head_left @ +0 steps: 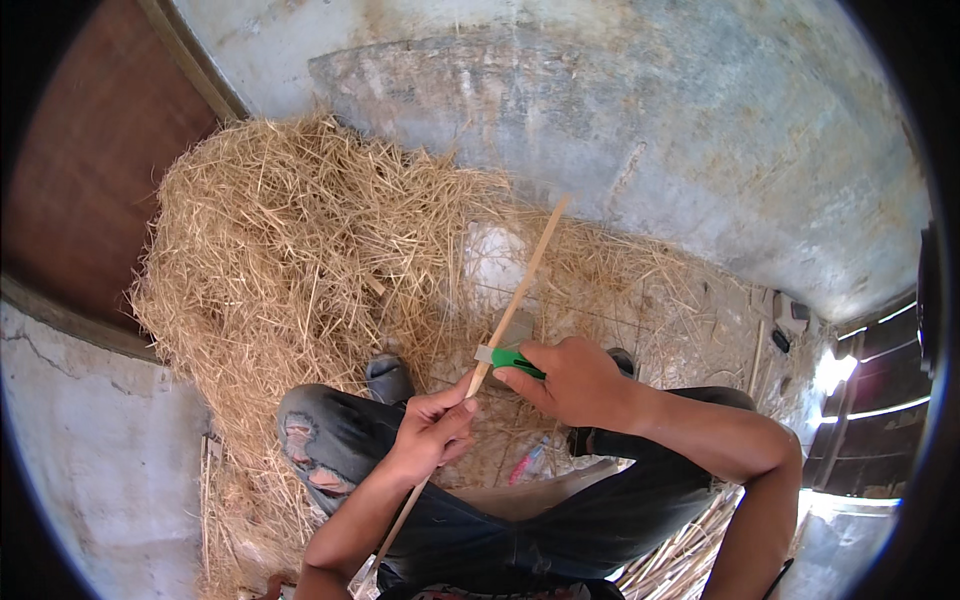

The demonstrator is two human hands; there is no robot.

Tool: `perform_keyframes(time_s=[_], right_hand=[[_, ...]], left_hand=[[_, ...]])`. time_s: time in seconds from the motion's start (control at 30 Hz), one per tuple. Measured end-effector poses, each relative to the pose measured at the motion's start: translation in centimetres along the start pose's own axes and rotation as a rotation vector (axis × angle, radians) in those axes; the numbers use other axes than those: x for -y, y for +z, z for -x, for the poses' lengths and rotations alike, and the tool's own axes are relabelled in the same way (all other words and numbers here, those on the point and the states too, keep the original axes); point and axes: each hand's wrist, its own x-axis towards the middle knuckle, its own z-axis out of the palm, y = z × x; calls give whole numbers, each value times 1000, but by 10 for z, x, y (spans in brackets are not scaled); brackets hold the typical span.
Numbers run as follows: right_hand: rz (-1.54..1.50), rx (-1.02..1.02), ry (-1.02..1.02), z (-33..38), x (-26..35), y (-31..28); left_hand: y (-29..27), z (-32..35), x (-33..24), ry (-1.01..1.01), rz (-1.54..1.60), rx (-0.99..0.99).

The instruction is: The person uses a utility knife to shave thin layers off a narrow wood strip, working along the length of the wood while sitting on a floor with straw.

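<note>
Two hands meet on the bamboo strip [520,290]: left hand [432,432] clenches its middle, right hand [570,380] grips a green-handled blade [508,357] against the strip, which slants up-right.

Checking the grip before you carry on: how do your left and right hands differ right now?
The left hand is closed around the long thin wooden stick, gripping it low down. The right hand sits higher and further right, holding a green-handled blade pressed against the stick. The left hand carries the stick; the right carries the tool. Both meet above the knees, in front of the straw pile.
</note>
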Motion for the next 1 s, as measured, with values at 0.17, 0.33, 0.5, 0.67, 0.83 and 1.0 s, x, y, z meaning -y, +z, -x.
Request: perform_keyframes(time_s=[0.17, 0.33, 0.5, 0.67, 0.83, 1.0], right_hand=[[135, -65, 23, -14, -18, -9], [13, -315, 561, -44, -114, -81], [69, -625, 560, -5, -195, -112], [11, -508, 355, -17, -125, -84], [-75, -727, 407, -2, -87, -135], [202, -1044, 447, 100, -172, -147]], left_hand=[[1, 1, 0, -19, -40, -61], [-5, 14, 12, -10, -139, 51], [-8, 13, 12, 58, -52, 60], [-6, 8, 4, 53, -28, -27], [-9, 7, 3, 116, -86, -124], [-8, 3, 2, 83, -105, -192]])
